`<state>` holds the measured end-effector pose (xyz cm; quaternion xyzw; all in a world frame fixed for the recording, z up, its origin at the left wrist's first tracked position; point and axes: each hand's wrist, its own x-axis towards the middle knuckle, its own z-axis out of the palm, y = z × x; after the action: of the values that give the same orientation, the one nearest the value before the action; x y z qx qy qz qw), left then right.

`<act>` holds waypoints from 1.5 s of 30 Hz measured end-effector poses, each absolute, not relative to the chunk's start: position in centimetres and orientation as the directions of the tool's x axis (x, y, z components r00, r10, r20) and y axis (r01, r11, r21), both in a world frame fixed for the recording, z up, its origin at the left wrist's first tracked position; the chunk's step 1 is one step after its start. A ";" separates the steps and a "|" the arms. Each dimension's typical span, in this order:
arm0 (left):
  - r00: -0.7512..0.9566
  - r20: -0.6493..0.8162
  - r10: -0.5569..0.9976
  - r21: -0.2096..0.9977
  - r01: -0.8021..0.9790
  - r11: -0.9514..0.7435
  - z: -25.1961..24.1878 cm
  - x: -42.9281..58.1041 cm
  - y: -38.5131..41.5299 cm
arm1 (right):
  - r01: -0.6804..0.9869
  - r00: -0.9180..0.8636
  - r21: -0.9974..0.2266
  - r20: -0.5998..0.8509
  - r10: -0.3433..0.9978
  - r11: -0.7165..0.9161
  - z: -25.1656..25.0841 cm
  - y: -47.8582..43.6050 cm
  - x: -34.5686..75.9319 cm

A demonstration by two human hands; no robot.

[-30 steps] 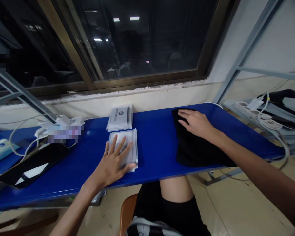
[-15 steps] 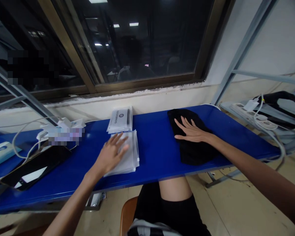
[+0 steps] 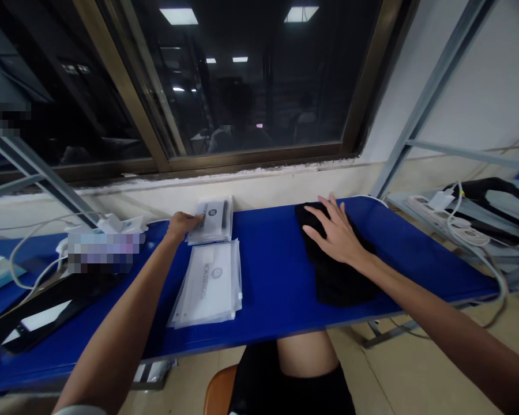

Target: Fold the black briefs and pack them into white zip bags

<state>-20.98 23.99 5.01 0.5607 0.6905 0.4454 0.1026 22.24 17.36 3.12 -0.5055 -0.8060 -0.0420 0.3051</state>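
Note:
My left hand is at the left edge of a small pile of frosted zip bags by the wall, its fingers closed on the pile's edge. The top bag carries dark printing and seems to have something dark inside. In front of it lies a fanned stack of flat frosted zip bags with a grey logo. My right hand has its fingers spread over a piece of black cloth, which lies on the blue table. Whether the fingertips press on the cloth I cannot tell.
A dark glossy flat device lies at the left, near white chargers and cables. Metal frame posts rise at both sides. A window stands behind the table. Another power strip sits on the right-hand shelf.
My left hand has moved away from the front stack of bags to the pile at the back. My right hand stays over the cloth, its fingers slightly more raised. The view has shifted a little.

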 end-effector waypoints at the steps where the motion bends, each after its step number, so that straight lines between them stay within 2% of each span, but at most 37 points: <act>1: -0.379 0.316 0.870 0.756 0.654 0.011 5.3 -20.9 24.0 | 0.803 -0.312 -0.265 0.575 0.756 0.533 3.7 16.9 21.3; 4: -0.489 0.207 0.847 0.835 0.540 0.107 7.3 -20.7 23.4 | 0.666 -0.372 -0.334 0.627 0.684 0.667 4.8 15.1 18.5; 6: -0.524 0.225 0.822 0.885 0.463 0.053 9.3 -20.5 21.9 | 0.553 -0.392 -0.407 0.643 0.658 0.727 5.0 13.7 16.7; 8: -0.537 0.274 0.798 0.923 0.379 -0.061 10.9 -19.8 19.1 | 0.414 -0.386 -0.529 0.634 0.670 0.740 5.1 12.3 14.9; 11: -0.477 0.304 0.825 0.949 0.226 -0.219 11.1 -17.3 12.6 | 0.185 -0.353 -0.771 0.527 0.773 0.610 5.7 10.8 12.2; 12: -0.463 0.307 0.831 0.950 0.105 -0.293 10.4 -16.1 10.1 | 0.104 -0.341 -0.836 0.480 0.809 0.539 6.0 10.5 11.4; 13: -0.496 0.318 0.808 0.935 0.024 -0.353 9.4 -14.8 7.5 | 0.031 -0.324 -0.877 0.445 0.835 0.480 6.4 10.3 10.6; 15: -0.491 0.265 0.830 0.949 -0.018 -0.313 6.9 -12.4 2.9 | -0.055 -0.281 -0.899 0.432 0.857 0.435 7.2 9.7 9.5; 17: -0.436 0.215 0.874 0.971 0.001 -0.238 4.8 -11.1 -0.6 | -0.056 -0.230 -0.884 0.463 0.856 0.463 7.8 8.7 8.9; 20: -0.426 0.364 0.828 0.928 0.239 -0.285 4.6 -11.0 -3.3 | 0.014 -0.230 -0.864 0.487 0.842 0.504 8.1 6.6 8.8; 23: -0.267 0.562 0.783 0.726 0.612 -0.312 7.1 -11.2 -3.4 | 0.093 -0.369 -0.835 0.477 0.798 0.542 8.1 4.9 8.7; 26: -0.007 0.553 0.833 0.560 0.744 -0.365 9.1 -9.9 -2.3 | 0.153 -0.430 -0.814 0.456 0.779 0.561 8.0 4.4 8.3; 28: 0.010 0.574 0.819 0.549 0.737 -0.394 9.4 -8.5 -1.4 | 0.138 -0.367 -0.823 0.474 0.801 0.550 7.9 4.7 8.4; 31: -0.121 0.625 0.771 0.599 0.708 -0.374 8.9 -6.8 -0.3 | 0.045 -0.263 -0.833 0.522 0.811 0.551 8.0 5.5 9.0; 34: -0.187 0.639 0.746 0.651 0.648 -0.395 8.3 -5.9 1.3 | 0.015 -0.243 -0.802 0.577 0.780 0.598 8.4 6.2 9.7; 37: -0.259 0.611 0.748 0.736 0.536 -0.415 7.6 -5.7 3.0 | 0.063 -0.313 -0.773 0.585 0.748 0.631 8.7 6.8 10.0; 40: -0.402 0.532 0.746 0.838 0.375 -0.396 7.2 -6.9 4.6 | 0.150 -0.377 -0.734 0.577 0.724 0.663 8.3 6.8 10.9; 43: -0.571 0.507 0.646 0.861 0.297 -0.413 7.4 -9.6 5.6 | 0.204 -0.466 -0.727 0.517 0.718 0.656 7.3 6.0 12.8; 45: -0.618 0.494 0.611 0.863 0.264 -0.430 7.6 -11.5 5.8 | 0.209 -0.533 -0.756 0.444 0.720 0.621 6.7 5.3 14.2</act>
<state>-11.54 5.85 7.59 0.4206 0.5206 0.7336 0.1182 14.20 5.32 6.67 -0.2863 -0.8115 0.3282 0.3895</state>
